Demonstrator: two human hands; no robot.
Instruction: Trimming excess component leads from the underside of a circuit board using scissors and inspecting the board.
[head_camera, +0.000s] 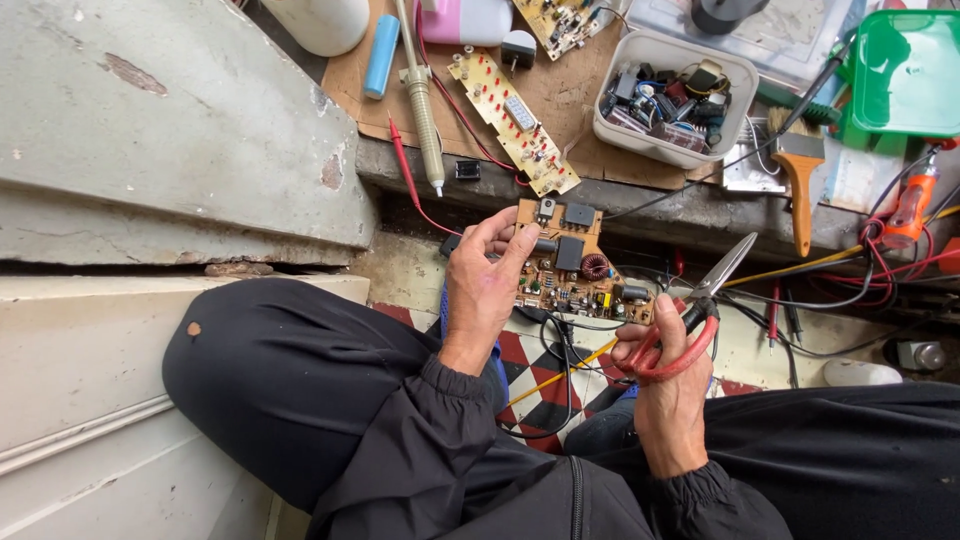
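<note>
Fingers of the left hand (485, 285) pinch the left edge of one brown circuit board (575, 265), held above the lap. Just right of it, the right hand (668, 375) grips one pair of red-handled scissors (695, 310) (blades parted). Two more boards (515, 120) lie on the bench.

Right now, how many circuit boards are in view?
3: one held in the left hand, board; a long board on the cardboard; one at the top edge. Others may be hidden.
</note>
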